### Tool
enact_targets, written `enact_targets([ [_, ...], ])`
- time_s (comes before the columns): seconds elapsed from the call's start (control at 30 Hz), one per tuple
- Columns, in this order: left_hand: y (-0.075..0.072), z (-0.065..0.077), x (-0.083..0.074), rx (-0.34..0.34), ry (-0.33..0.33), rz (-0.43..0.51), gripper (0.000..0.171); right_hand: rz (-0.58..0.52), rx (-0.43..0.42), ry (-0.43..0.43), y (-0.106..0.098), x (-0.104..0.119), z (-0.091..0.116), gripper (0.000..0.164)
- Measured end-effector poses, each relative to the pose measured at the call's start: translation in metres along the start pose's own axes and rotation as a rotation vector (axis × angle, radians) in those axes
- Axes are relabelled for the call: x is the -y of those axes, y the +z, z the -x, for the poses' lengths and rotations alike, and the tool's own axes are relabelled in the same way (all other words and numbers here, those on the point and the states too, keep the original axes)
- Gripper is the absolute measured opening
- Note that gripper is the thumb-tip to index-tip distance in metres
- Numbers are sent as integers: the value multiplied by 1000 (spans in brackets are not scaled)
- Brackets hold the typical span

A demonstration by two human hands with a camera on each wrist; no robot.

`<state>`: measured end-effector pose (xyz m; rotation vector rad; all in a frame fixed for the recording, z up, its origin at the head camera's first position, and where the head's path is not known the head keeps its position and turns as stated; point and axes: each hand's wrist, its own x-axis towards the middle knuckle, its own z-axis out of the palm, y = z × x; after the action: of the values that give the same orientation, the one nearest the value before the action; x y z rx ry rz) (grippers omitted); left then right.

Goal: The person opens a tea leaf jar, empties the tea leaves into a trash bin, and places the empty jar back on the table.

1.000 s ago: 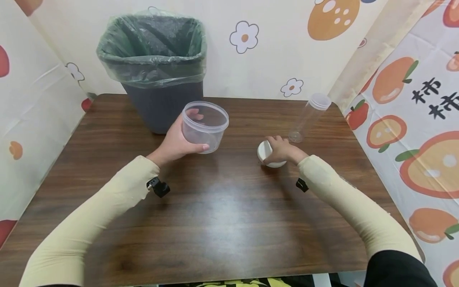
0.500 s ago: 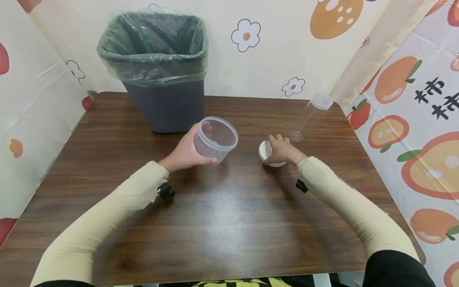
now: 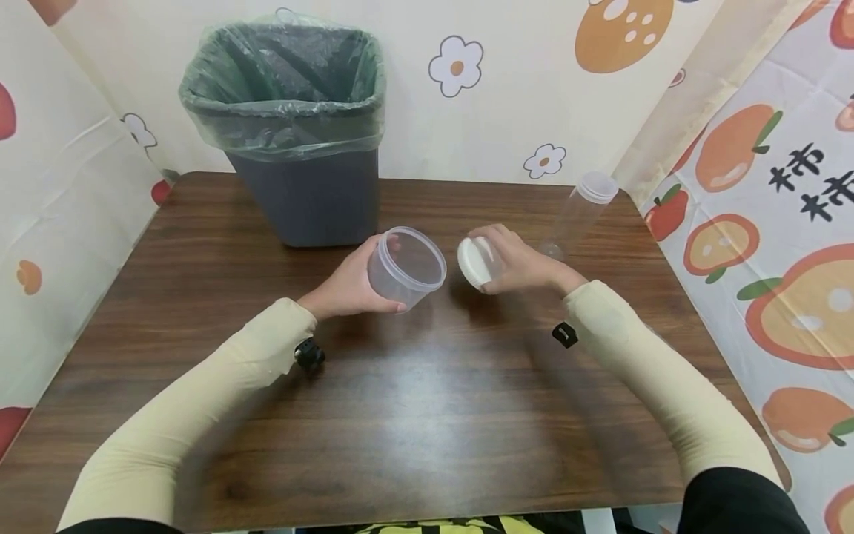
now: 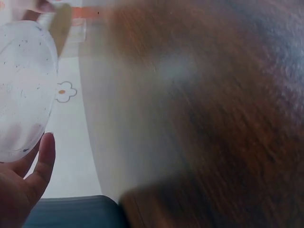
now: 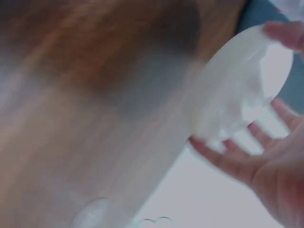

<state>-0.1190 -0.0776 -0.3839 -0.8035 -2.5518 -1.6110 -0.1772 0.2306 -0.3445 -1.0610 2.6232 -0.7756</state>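
Observation:
My left hand (image 3: 352, 278) grips a clear, round plastic tub (image 3: 408, 267) by its side. The tub is lidless and tilted, its mouth turned up and to the right. Across a small gap, my right hand (image 3: 522, 259) holds a shallow round container (image 3: 475, 264) with a white face and translucent side, raised off the table and tipped toward the tub. In the right wrist view, fingers and thumb hold the edge of that round container (image 5: 244, 85). The left wrist view shows the tub's base (image 4: 23, 90) beside the left fingers (image 4: 43, 159).
A dark bin (image 3: 320, 196) lined with a green bag (image 3: 283, 130) stands at the back left of the wooden table (image 3: 414, 415). Behind my right hand, a tall clear tube with a translucent cap (image 3: 598, 187) stands near the back right corner. Printed sheets (image 3: 494, 44) hang around the table.
My left hand has brought the tub right and down toward the table, tilting it. My right hand has lifted the round container off the table, moved it left and turned it on edge.

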Motion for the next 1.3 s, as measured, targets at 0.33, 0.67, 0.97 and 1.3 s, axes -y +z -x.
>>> enact_targets([
  [0.33, -1, -4, -7, 124, -7, -34, 102, -144, 65, -380, -13, 53, -4, 93],
  [0.67, -4, -7, -23, 288, -3, 6, 98, -239, 132, -489, -21, 108, 6, 79],
  [0.97, -13, -9, -32, 379, 8, 25, 92, -256, 137, -543, -21, 116, 8, 78],
  [1.3, -15, -13, -36, 350, 15, 3, 92, -201, 98, -518, -24, 118, 6, 78],
])
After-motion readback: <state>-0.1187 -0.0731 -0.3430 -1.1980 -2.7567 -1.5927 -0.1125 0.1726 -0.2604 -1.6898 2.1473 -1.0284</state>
